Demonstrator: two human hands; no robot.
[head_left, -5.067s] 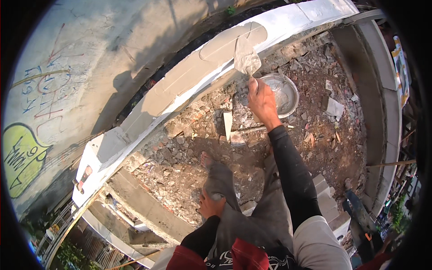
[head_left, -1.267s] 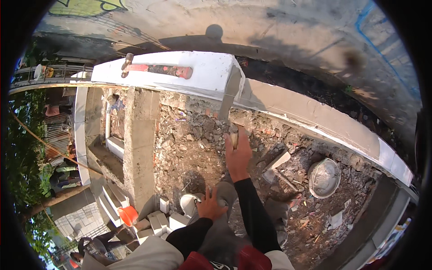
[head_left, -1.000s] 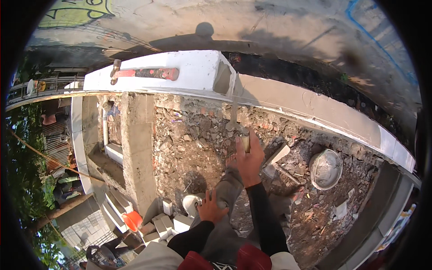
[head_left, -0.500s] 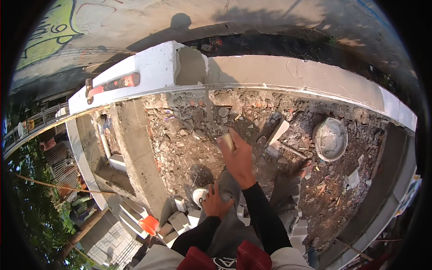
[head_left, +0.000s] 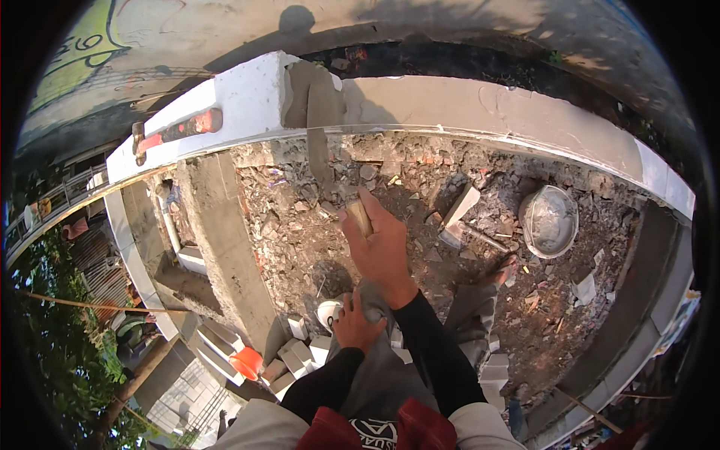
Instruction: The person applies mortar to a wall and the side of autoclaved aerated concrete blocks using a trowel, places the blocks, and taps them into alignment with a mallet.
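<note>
Right hand [head_left: 382, 251] with fingers wrapped round the wooden handle of a trowel [head_left: 318, 142], the thumb lying along the handle; the trowel points away from the person, its long grey blade crossing the inner edge of the low wall [head_left: 442, 103] beside the plastered end of a raised white block [head_left: 244, 90]; whether the blade touches the plaster cannot be told. Left hand [head_left: 358, 328] holding nothing, its fingers somewhat spread and resting upon the knee of the grey trousers [head_left: 373, 300].

Containers: at right, upon the rubble-strewn ground [head_left: 300, 247], a round pale tub [head_left: 550, 221] with grey, wet-looking paste inside and smears about its wall; at lower left, near a group of pale blocks [head_left: 298, 356], an orange bucket [head_left: 246, 363], its contents not discernible; just beside the left hand, a white rounded object [head_left: 327, 313], partly hidden, its kind uncertain.

Other features: a hammer [head_left: 176, 135] with a red and black handle, lying on the white block; a smooth grey layer of plaster covering much of the wall to the right of that block; between the right hand and the tub, a pale wedge-shaped piece [head_left: 461, 205] on the ground, with a long-handled tool [head_left: 480, 238] near it.
</note>
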